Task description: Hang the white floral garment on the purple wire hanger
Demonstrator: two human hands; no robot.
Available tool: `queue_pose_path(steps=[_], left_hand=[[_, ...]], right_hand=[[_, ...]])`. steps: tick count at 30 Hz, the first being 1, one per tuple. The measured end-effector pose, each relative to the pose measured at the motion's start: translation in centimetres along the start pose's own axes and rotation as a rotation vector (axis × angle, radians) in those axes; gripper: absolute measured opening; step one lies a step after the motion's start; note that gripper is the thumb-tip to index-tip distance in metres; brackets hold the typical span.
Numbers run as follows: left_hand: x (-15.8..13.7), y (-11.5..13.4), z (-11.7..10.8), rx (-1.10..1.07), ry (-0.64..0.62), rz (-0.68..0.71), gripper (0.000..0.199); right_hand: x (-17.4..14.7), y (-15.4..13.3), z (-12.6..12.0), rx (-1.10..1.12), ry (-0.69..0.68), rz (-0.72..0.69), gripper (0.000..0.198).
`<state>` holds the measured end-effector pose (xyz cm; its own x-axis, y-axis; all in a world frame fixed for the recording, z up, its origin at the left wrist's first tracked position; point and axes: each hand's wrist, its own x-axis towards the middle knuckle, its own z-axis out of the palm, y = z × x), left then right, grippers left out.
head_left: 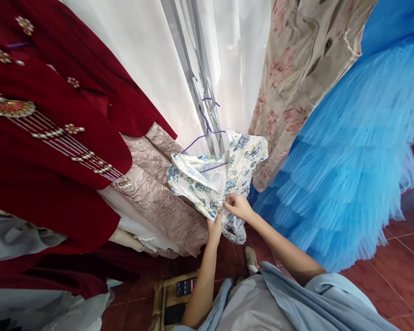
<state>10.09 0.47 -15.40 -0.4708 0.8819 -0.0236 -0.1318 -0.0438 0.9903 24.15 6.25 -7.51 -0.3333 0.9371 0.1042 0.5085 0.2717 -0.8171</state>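
Observation:
A white blouse with blue and green floral print [243,158] hangs from a purple wire hanger [207,130], its wide collar open over the hanger's bar. My left hand [214,227] is closed on the lower front of the blouse, the thumb on top and the other fingers mostly hidden behind the cloth. Just above and to the right, my right hand [238,207] pinches the front edge near the middle, thumb and forefinger together. Whether a button sits between those fingertips is too small to tell.
The hanger hooks onto a grey metal stand [193,69]. Dark red beaded garments [72,110] and a pink brocade one [165,207] hang left; a floral dress [279,92] and a blue tulle dress [345,174] hang right. A phone [185,287] lies on a wooden stool [160,299].

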Motion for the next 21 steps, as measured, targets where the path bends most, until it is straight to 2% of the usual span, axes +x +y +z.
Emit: queue_pose_path(steps=[4,6,10,14,19,21], left_hand=[[0.2,0.8,-0.3,-0.037,0.01,-0.042,0.049],[0.0,1.4,0.1,-0.066,-0.024,-0.048,0.049],[-0.3,2.9,1.3,-0.005,-0.14,0.062,0.053],[-0.5,3.4,1.7,0.064,-0.098,0.148,0.055],[-0.3,2.8,1.1,-0.003,-0.115,-0.004,0.062],[0.0,2.5,0.9,0.006,-0.155,-0.013,0.063]], right_hand=[[0.2,-0.6,0.4,-0.025,0.035,0.031,0.012],[0.5,-0.7,0.8,0.025,0.029,0.076,0.009],[0.8,-0.4,1.2,0.171,-0.01,0.146,0.015],[1.0,0.3,0.5,0.269,-0.052,0.161,0.018],[0.6,1.3,-1.1,0.538,-0.266,0.254,0.034],[0.2,1.2,-1.2,0.622,-0.27,0.288,0.035]])
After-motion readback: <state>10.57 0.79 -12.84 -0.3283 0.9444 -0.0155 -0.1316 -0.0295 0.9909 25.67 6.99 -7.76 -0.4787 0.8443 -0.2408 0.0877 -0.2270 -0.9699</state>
